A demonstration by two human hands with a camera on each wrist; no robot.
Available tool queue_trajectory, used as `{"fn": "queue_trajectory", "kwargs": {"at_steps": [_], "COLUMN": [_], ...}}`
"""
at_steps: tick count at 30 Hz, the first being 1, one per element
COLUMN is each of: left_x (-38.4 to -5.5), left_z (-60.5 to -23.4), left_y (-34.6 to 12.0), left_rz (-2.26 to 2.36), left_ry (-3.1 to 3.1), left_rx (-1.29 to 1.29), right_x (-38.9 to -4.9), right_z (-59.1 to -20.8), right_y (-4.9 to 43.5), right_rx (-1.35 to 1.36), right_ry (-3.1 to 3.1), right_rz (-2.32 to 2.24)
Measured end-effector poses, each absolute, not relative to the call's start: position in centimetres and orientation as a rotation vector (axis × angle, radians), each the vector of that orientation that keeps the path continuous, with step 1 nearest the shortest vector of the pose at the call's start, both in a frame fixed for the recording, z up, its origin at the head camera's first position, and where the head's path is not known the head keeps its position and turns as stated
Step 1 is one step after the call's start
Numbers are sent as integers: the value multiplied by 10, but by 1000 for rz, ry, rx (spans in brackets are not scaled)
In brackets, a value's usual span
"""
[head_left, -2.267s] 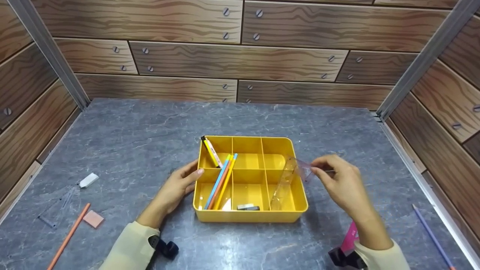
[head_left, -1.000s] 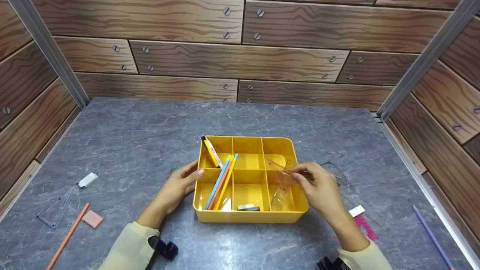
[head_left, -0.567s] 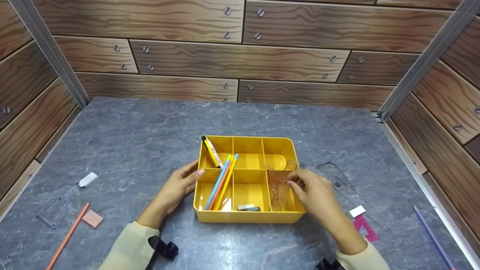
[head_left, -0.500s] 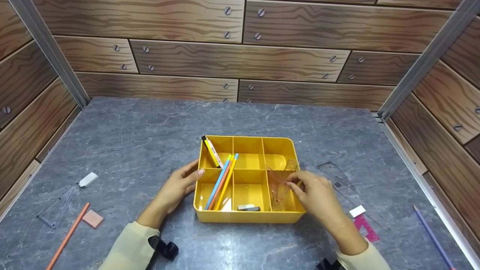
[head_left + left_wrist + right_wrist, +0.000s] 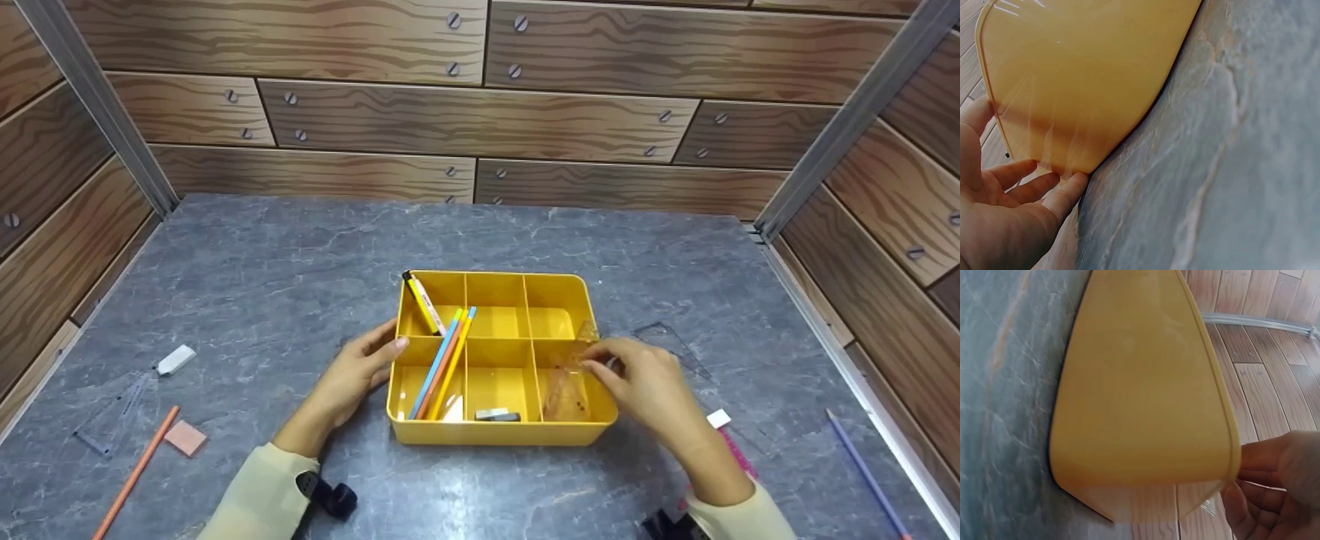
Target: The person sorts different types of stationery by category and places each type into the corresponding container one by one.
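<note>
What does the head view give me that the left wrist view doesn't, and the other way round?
Only the head view: the inside of the yellow tray with colored pencils standing tilted, the right hand, the pink block and the purple pencil.

Only the left wrist view: the broad outer face of the left wall, with fingertips against it.

Both: part of the tray, the left hand, the grey table and wood-patterned panels.

The yellow box (image 5: 495,433) holds a tilted clear ruler (image 5: 587,331) and translucent triangle (image 5: 566,401) in its near-right compartment.
</note>
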State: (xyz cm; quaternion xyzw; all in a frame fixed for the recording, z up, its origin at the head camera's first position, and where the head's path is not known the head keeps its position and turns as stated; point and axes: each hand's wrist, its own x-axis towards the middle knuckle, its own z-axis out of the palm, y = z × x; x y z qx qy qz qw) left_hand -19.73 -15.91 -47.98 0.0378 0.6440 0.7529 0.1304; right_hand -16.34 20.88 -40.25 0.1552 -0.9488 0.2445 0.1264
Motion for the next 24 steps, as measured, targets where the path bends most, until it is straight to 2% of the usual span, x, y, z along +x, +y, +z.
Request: {"fn": "queue_trajectory", "kwargs": {"at_steps": [24], "left_x": [-197], "left_z": [-481], "left_y": [-159], "left_rz": [2191], "left_ry": [1886], "left_rx": [87], "right_x": [-176], "right_z": [-394], "right_y": [269], "right_rx": [310], "right_ry": [-2778], "right_rz": [791]}}
